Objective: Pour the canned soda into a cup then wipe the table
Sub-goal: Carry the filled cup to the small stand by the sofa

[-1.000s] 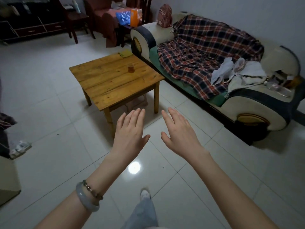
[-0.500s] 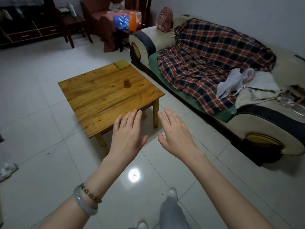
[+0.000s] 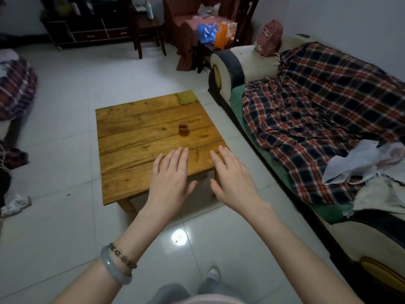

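A low square wooden table [image 3: 131, 163] stands on the white tiled floor ahead of me. A small clear cup [image 3: 183, 129] with brown liquid sits upright near the table's middle. A flat yellow-green cloth [image 3: 186, 97] lies on the far right corner of the table. My left hand [image 3: 171, 183] and my right hand [image 3: 232, 178] are held out palms down in front of the table's near edge, fingers spread, holding nothing. No soda can shows in view.
A sofa [image 3: 258, 62] with a plaid blanket [image 3: 317, 110] and white plastic bags [image 3: 359, 165] runs along the right. Dark chairs [image 3: 149, 29], a side table with coloured bags [image 3: 217, 34] and a dark cabinet [image 3: 87, 23] stand at the back. Clothes lie at the left.
The view has moved closer to the table and turned, so the table now sits squarely ahead under my fingertips. Both hands stay open and spread.
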The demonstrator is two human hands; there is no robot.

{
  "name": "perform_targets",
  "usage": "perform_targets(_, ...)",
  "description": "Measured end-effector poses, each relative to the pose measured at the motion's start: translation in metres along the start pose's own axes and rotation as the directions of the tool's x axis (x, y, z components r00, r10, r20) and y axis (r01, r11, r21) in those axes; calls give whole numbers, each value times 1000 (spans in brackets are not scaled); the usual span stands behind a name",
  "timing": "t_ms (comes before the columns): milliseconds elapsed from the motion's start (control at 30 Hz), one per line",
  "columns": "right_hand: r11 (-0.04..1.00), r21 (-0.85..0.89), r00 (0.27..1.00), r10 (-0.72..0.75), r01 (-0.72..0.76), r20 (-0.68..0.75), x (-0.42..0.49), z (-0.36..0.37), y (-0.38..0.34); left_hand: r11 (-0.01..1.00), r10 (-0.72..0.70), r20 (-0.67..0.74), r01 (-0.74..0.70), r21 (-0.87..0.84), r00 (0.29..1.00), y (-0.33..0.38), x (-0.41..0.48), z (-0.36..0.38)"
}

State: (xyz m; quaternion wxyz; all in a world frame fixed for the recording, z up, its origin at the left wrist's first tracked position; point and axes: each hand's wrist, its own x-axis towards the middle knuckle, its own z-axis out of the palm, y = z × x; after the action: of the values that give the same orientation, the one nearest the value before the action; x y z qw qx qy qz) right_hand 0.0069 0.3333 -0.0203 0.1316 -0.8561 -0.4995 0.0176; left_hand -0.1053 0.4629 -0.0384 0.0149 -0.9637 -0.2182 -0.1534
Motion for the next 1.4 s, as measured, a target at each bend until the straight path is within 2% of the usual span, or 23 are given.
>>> perform_targets(400,990,42,990,-133,131,50,130,21,78,988,-150,52,148,31,987,-10,112,63)
perform_targets(667,984,38,981,-179,176,76,246,45,112,972,-235,89,236,4,968,-51,198,110)
perform_targets(1000,972,135,971,-208,192,118,366,74,144,945,-310,142,321,-62,940,-108,281,161)
perform_targets(1267,963,213,945,-216,165,246,440,130,185,908,-347,246,390,-154,905,-144,326,228)
perform_targets(1400,963,249,919,-187,102,346,473,172,207,916,-300,357,371,-151,885,-159,340,279)
